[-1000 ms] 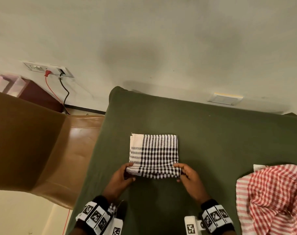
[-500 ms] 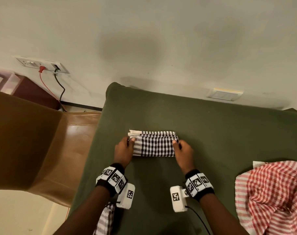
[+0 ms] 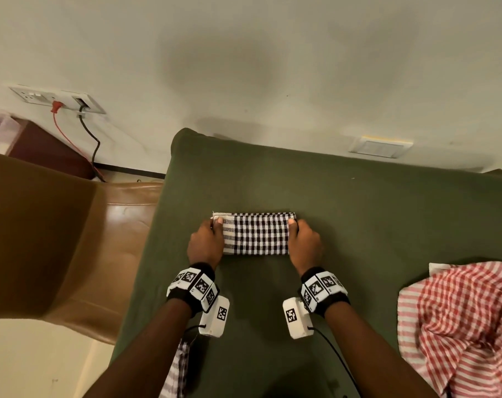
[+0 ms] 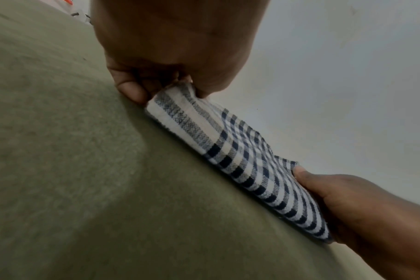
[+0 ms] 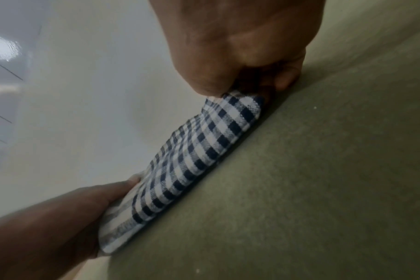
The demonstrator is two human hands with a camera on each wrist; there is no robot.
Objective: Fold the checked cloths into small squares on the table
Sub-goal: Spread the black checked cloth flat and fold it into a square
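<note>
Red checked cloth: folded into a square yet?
No. In the head view the red checked cloth lies crumpled at the right edge of the green table, untouched by either hand.

Plain off-white wall (image 3: 244, 67) behind, soft dim shadow patch in middle. Socket strip (image 3: 57, 99) on wall at left, red cable (image 3: 71, 139) and black cable (image 3: 93, 145) plugged in, both hanging down. Second pale switch plate (image 3: 380, 146) on wall at right. Counter (image 3: 358, 214) covered in dark green felt-like cloth. Brown leather seat (image 3: 71, 239) just beside counter on left, dark reddish cabinet (image 3: 48, 147) behind it. Cream floor (image 3: 28, 360) bottom left.
</note>
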